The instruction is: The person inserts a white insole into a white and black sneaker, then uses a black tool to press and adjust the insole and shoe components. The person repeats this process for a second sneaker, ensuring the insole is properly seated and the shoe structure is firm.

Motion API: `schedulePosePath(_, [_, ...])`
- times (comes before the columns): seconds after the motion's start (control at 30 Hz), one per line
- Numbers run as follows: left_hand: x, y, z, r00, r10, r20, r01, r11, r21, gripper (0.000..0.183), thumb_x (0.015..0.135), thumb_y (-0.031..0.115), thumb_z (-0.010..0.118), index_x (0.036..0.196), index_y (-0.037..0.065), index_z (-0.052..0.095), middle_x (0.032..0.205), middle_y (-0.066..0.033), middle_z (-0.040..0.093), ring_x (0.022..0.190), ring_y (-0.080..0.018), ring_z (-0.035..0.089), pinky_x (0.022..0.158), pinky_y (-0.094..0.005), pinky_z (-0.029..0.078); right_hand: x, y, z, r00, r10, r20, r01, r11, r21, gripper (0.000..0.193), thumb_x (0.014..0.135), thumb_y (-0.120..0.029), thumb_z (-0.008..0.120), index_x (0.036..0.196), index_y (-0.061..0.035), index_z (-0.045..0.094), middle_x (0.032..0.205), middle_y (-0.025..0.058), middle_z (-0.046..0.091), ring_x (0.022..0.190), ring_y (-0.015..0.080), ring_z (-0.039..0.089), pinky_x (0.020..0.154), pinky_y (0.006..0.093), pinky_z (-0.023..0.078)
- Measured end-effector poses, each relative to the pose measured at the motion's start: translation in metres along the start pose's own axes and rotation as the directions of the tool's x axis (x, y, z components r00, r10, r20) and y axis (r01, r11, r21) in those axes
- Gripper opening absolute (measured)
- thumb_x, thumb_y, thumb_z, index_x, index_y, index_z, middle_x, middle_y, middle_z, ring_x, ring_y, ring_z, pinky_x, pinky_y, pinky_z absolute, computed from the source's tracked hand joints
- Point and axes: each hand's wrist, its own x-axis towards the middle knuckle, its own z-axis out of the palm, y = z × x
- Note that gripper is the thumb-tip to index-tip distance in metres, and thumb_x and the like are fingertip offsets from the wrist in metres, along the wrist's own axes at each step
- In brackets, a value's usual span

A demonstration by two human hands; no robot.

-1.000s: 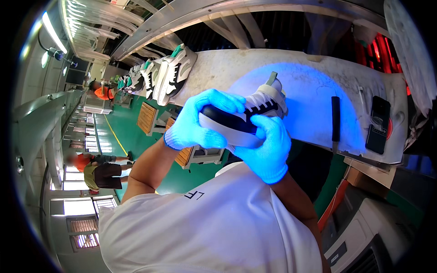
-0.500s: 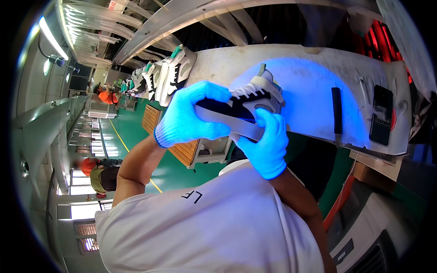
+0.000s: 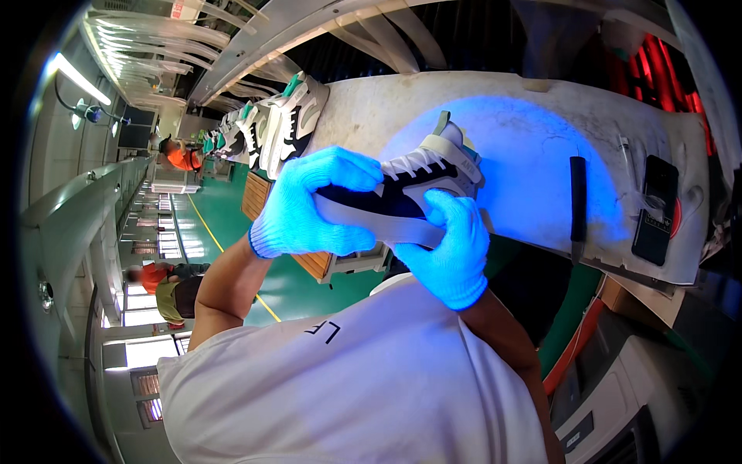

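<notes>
Between my hands is a black, white and grey sneaker (image 3: 417,176) with white laces, tilted so its pale sole side shows. My left hand (image 3: 305,205), in a knitted glove lit bright blue, wraps the toe end, fingers over the upper and thumb along the sole. My right hand (image 3: 450,251), gloved alike, holds the sole's near side toward the heel, with its thumb against the upper. The heel and collar rest on or just above the bench (image 3: 363,104); I cannot tell which. The toe is hidden in my left hand.
Blue light pools on the bench around a black-handled tool (image 3: 577,197). Farther right lie a dark phone (image 3: 657,209) and a slim white tool (image 3: 627,158). More sneakers (image 3: 297,120) stand in a row at left. Other people (image 3: 183,157) are far off. Red glowing tubes (image 3: 649,73) sit behind.
My left hand and the sneaker's toe have shifted slightly left and down. Both hands keep hold of the sneaker, and the view has turned a little.
</notes>
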Motion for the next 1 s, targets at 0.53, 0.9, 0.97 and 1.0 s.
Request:
schedulePosePath(0.53, [0.013,-0.015,-0.031,0.833,-0.506,0.224,0.518,0.855,0.008,0.091,0.078,0.040,0.097,0.154,0.000,0.064,0.130,-0.0154,0.080,0.120,-0.0272,0.076,0.107,-0.0397,0.058,0.027,0.019,0.013,0.974,-0.147,0.172,0.179,0.966,-0.186,0.077,0.069,-0.048,0.103,0.125,-0.0108,0.067,0.104,0.0088,0.068,0.091,0.0297,0.068,0.068,0.0435,0.060])
schedulePosePath(0.9, [0.083,-0.032,-0.003,0.635,-0.677,0.371,0.348,0.680,0.645,0.072,0.086,0.068,0.080,0.114,0.001,0.079,0.092,-0.0252,0.078,0.084,-0.0403,0.078,0.076,-0.0482,0.061,0.035,0.006,0.038,0.961,0.002,0.278,0.071,0.966,-0.250,0.076,0.071,-0.042,0.104,0.128,-0.0081,0.066,0.110,0.0137,0.074,0.098,0.0368,0.073,0.082,0.0501,0.061])
schedulePosePath(0.97, [0.086,-0.020,-0.022,0.579,-0.666,0.470,0.393,0.734,0.554,0.070,0.087,0.062,0.084,0.121,0.001,0.080,0.096,-0.0232,0.080,0.088,-0.0324,0.079,0.081,-0.0443,0.061,0.034,-0.004,0.019,0.981,-0.068,0.180,0.104,0.974,-0.201,0.075,0.072,-0.037,0.105,0.128,-0.0073,0.066,0.109,0.0126,0.074,0.098,0.0321,0.074,0.083,0.0457,0.062])
schedulePosePath(1.0, [0.076,-0.006,-0.039,0.615,-0.573,0.541,0.467,0.818,0.336,0.072,0.089,0.054,0.087,0.135,0.000,0.077,0.113,-0.0209,0.083,0.103,-0.0255,0.080,0.092,-0.0409,0.062,0.028,-0.008,0.010,0.985,-0.099,0.144,0.123,0.977,-0.174,0.074,0.072,-0.035,0.105,0.129,-0.0069,0.066,0.109,0.0120,0.075,0.097,0.0298,0.074,0.084,0.0435,0.062])
